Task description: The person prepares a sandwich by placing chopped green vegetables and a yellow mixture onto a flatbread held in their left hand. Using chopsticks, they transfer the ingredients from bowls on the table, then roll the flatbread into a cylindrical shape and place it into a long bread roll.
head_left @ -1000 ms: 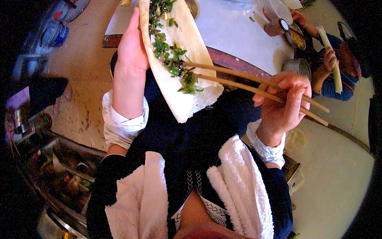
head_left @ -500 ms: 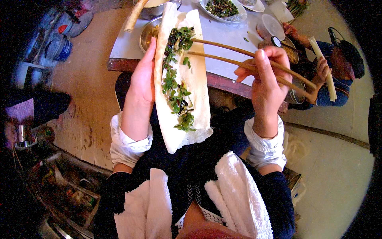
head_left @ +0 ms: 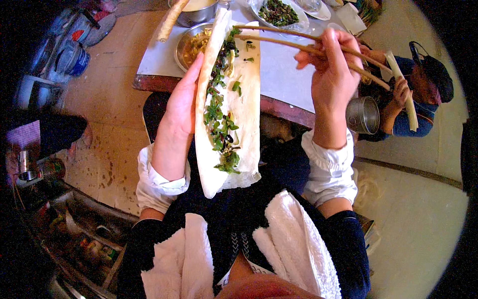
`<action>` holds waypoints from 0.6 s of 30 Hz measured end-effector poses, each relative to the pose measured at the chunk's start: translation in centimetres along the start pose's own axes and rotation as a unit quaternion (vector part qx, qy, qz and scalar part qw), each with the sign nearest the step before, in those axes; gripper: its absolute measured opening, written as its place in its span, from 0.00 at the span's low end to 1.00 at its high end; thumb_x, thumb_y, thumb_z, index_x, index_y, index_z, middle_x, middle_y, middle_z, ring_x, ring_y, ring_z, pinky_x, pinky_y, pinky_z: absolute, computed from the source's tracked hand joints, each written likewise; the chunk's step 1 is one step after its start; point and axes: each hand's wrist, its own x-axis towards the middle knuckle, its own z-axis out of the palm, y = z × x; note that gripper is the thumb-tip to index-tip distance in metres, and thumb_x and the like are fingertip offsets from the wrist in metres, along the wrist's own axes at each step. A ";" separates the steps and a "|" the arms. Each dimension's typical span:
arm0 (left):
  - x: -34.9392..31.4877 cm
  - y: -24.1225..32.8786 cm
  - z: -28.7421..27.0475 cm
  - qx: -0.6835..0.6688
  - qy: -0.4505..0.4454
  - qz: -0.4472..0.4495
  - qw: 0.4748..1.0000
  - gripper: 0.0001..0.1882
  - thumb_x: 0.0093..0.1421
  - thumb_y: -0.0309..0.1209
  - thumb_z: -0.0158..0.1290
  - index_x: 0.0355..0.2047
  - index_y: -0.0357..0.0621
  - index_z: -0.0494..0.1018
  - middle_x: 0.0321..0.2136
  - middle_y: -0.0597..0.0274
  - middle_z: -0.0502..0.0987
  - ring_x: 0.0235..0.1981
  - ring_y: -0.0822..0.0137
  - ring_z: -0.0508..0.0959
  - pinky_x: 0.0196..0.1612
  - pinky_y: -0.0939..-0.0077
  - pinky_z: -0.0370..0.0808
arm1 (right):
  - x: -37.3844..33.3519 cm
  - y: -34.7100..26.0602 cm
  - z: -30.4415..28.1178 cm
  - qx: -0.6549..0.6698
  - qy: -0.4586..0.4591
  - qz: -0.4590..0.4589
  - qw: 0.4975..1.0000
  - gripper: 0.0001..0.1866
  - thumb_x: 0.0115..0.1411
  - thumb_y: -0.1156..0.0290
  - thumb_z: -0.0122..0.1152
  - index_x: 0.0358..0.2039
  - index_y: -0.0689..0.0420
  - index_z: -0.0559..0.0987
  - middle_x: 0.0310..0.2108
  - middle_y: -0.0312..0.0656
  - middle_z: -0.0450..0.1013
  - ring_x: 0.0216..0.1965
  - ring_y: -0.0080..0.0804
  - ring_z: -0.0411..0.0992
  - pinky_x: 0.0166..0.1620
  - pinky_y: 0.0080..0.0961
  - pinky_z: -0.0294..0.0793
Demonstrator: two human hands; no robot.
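My left hand point(head_left: 181, 107) holds a long pale flatbread point(head_left: 246, 114) from its left side, fingers hidden beneath it. The bread's left edge is curled up along its length. Chopped dark green vegetables point(head_left: 215, 107) lie in a strip down the bread, with a few loose bits to the right. In my right hand point(head_left: 333, 60) is a pair of long wooden chopsticks point(head_left: 284, 35). Their tips touch the far end of the green strip.
On the white table point(head_left: 284, 74) stand a metal bowl of yellowish food point(head_left: 191, 47), a pot point(head_left: 196, 12) and a plate of chopped greens point(head_left: 279, 12). A rolled flatbread point(head_left: 171, 22) lies near the pot. At right, another person point(head_left: 418, 94) holds a flatbread roll point(head_left: 408, 102). A metal pot point(head_left: 362, 115) sits nearby.
My right hand and the chopsticks have moved up toward the far end of the bread. Greens there have shifted. The bread has tilted slightly, and the other person's roll has dropped a little.
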 end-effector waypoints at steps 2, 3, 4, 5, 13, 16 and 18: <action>0.2 0.1 -0.2 0.001 0.013 0.003 1.000 0.27 0.65 0.50 0.40 0.56 0.42 0.66 0.48 0.52 0.74 0.47 0.57 0.76 0.51 0.59 0.74 | -0.9 -0.5 0.1 -0.007 -0.031 0.024 0.999 0.07 0.63 0.71 0.53 0.33 0.62 0.70 0.21 0.41 0.69 0.17 0.34 0.73 0.16 0.26 0.72; 0.5 0.1 -0.3 0.006 0.013 0.003 1.000 0.27 0.65 0.50 0.40 0.56 0.42 0.66 0.48 0.52 0.74 0.46 0.57 0.76 0.51 0.59 0.74 | -1.1 -0.6 0.0 -0.021 -0.057 0.033 0.998 0.08 0.62 0.70 0.53 0.33 0.62 0.70 0.21 0.41 0.69 0.16 0.34 0.73 0.16 0.25 0.72; 0.7 0.0 -0.6 0.010 0.013 0.004 1.000 0.27 0.66 0.50 0.40 0.56 0.42 0.66 0.48 0.52 0.74 0.46 0.57 0.76 0.51 0.59 0.74 | -1.2 -0.4 0.1 -0.028 -0.072 0.062 0.995 0.08 0.62 0.70 0.53 0.33 0.62 0.70 0.21 0.41 0.69 0.17 0.33 0.73 0.16 0.24 0.72; 1.0 0.0 -0.7 0.015 0.013 0.005 1.000 0.28 0.66 0.50 0.40 0.56 0.42 0.65 0.48 0.52 0.74 0.46 0.57 0.76 0.51 0.59 0.74 | -1.4 0.0 0.4 -0.034 -0.086 0.092 0.991 0.09 0.62 0.70 0.54 0.32 0.63 0.70 0.21 0.40 0.68 0.17 0.32 0.73 0.17 0.24 0.72; 0.9 -0.4 -0.5 -0.012 -0.004 -0.015 1.000 0.28 0.65 0.50 0.40 0.56 0.41 0.65 0.49 0.51 0.74 0.47 0.56 0.76 0.52 0.59 0.73 | 0.1 1.4 -1.1 0.023 -0.013 0.056 0.998 0.09 0.63 0.69 0.53 0.33 0.63 0.70 0.23 0.43 0.69 0.17 0.35 0.73 0.17 0.25 0.73; 1.0 -0.2 -0.6 -0.008 0.005 -0.008 1.000 0.28 0.65 0.50 0.40 0.56 0.41 0.65 0.49 0.51 0.74 0.48 0.56 0.76 0.52 0.58 0.73 | 0.2 0.8 -1.4 0.012 0.012 0.023 1.000 0.08 0.63 0.70 0.52 0.33 0.62 0.70 0.22 0.43 0.70 0.17 0.36 0.74 0.17 0.26 0.73; 1.1 -0.2 -0.6 -0.007 0.007 -0.012 1.000 0.28 0.65 0.50 0.40 0.56 0.41 0.64 0.49 0.51 0.74 0.48 0.55 0.76 0.52 0.58 0.73 | 0.2 1.4 -1.2 -0.010 0.013 0.041 0.999 0.08 0.63 0.70 0.52 0.33 0.63 0.69 0.22 0.43 0.70 0.17 0.36 0.74 0.18 0.27 0.74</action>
